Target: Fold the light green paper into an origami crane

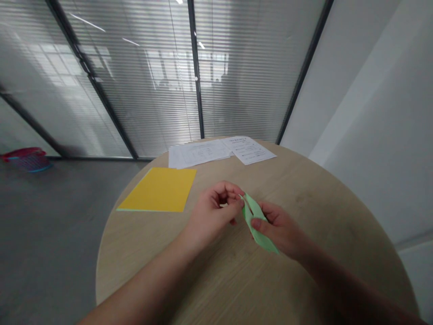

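Observation:
A small folded piece of light green paper (260,229) is held above the round table, with a slit-like gap between its layers near the upper end. My right hand (279,228) grips its right side, the thumb lying flat on the front and the fingers behind. At the paper's upper left corner, my left hand (218,207) pinches the edge between thumb and fingertips. Parts of the fingers of both hands are hidden behind the paper or the hands themselves.
On the wooden table (142,262), a yellow sheet (158,189) lies at the left with a thin green edge under it. Printed white papers (199,153) overlap at the far side. A red and blue basket (29,159) stands on the floor, before glass partitions with blinds (162,104).

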`<state>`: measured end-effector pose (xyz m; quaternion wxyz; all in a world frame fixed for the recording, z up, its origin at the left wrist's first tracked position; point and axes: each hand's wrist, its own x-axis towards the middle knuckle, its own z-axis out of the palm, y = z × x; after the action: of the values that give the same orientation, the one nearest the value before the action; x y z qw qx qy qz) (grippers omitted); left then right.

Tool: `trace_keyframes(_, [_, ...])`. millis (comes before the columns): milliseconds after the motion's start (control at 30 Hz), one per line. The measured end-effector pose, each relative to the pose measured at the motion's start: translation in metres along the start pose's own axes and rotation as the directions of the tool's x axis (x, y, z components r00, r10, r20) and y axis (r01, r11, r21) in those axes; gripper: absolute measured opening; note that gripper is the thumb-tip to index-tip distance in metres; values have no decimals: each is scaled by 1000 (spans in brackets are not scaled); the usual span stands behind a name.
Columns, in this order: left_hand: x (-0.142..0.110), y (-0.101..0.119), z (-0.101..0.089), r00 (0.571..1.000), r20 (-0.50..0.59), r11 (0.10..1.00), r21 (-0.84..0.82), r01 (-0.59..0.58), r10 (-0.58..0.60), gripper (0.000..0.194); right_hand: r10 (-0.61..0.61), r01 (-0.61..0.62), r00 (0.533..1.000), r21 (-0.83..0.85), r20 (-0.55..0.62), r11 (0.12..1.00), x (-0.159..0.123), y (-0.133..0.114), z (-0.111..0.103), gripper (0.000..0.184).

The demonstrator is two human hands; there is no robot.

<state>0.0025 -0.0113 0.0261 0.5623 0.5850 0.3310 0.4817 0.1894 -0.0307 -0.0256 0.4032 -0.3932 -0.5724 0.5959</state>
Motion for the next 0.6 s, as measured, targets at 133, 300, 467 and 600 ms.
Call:
trace_keyframes(133, [0,2,3,999,-48,998,-53,20,-23,16,-31,31,1000,-50,6,998,-1,1,1,44])
trace_keyframes(300, [-2,4,4,992,-55,989,-103,106,-112,15,-105,89,991,-174,-85,981,-3,-3,5,36])
trace_keyframes(467, [1,3,-1,993,50,994,-26,109,-108,16,-109,98,990,-114,-89,989,-2,-4,5,37])
trace_keyframes(600, [3,-2,-6,986,143,996,20,81,-84,18,-83,83,995,-12,-48,997,-2,-5,4,40])
